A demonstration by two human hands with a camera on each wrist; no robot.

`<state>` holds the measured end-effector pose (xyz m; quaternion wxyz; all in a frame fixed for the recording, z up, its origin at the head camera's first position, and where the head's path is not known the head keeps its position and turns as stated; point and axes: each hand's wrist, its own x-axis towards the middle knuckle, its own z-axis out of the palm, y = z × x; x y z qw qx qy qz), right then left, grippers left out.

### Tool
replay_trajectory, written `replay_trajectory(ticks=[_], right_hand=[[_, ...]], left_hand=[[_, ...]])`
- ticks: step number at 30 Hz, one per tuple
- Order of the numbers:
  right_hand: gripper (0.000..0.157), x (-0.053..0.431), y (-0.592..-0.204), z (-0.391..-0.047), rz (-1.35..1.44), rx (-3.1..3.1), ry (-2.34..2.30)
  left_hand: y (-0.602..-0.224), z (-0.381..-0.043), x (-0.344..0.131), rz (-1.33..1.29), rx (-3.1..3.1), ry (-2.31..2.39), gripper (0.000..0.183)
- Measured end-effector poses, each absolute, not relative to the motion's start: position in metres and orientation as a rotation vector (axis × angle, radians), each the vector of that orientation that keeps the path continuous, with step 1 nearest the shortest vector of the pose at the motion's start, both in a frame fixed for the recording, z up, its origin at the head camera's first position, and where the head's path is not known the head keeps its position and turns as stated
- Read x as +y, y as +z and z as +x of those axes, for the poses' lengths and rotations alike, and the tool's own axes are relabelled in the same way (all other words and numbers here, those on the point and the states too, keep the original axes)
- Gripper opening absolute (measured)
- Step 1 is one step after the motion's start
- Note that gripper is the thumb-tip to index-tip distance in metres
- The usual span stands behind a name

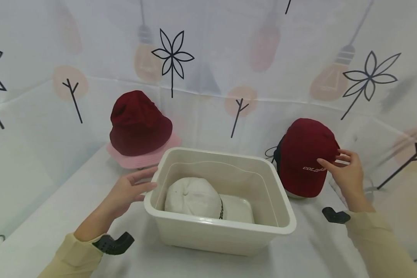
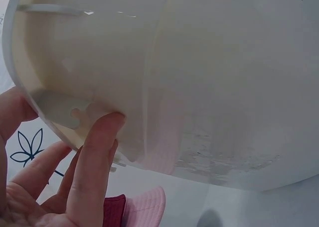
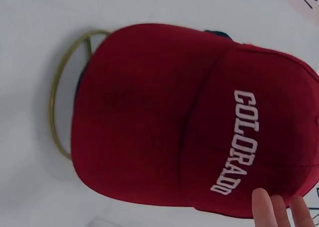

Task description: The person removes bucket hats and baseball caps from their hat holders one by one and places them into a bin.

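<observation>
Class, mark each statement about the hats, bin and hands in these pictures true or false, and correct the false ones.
1. A white cap lies inside the bin. True.
2. The left hand is at the bin and the right hand is at the red cap. True.
3. The lettering on the red cap reads TEXAS. False: it reads COLORADO.
4. In the head view, the dark red bucket hat is to the right of the red cap. False: it is to the left.
5. A pink brim shows beneath the dark red bucket hat. True.
6. The red cap is inside the bin. False: it is outside.
</observation>
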<state>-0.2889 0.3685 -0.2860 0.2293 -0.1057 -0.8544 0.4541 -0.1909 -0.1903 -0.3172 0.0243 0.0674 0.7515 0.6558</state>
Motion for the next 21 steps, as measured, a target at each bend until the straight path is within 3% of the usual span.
replay_trajectory(ticks=[6,15,21], right_hand=[[0.085,0.375,-0.279,-0.296,-0.287,-2.353,1.302],[0.08,0.394,-0.279,-0.305,-0.142,-2.317,1.616],[0.086,0.401,-0.279,-0.309,-0.127,-2.438,1.629]], left_hand=[[-0.317,-0.19,-0.19,0.208,2.334,2.025,0.06],[-0.318,-0.191,-0.19,0.217,2.325,2.031,0.059],[-0.318,-0.191,-0.19,0.213,2.338,2.022,0.059]])
